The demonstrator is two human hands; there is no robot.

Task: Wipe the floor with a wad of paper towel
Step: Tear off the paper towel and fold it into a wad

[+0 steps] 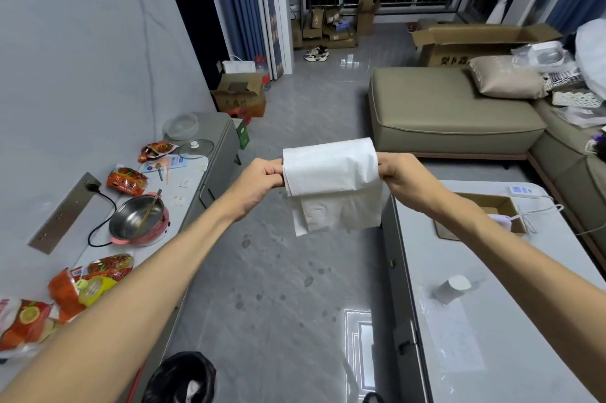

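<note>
Curled fingers [274, 170] of the left hand [260, 179] and right hand [403, 177] pinch opposite ends of the folded paper towel [329, 169], held in the air above the floor [295, 113]. The loose hanging layers want bunching into one thick wad before it goes down to the dark spots [308, 281] on the near tiles.

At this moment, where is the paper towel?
The paper towel hangs at the centre of the head view, held between the left hand and right hand, above the spotted floor.
</note>
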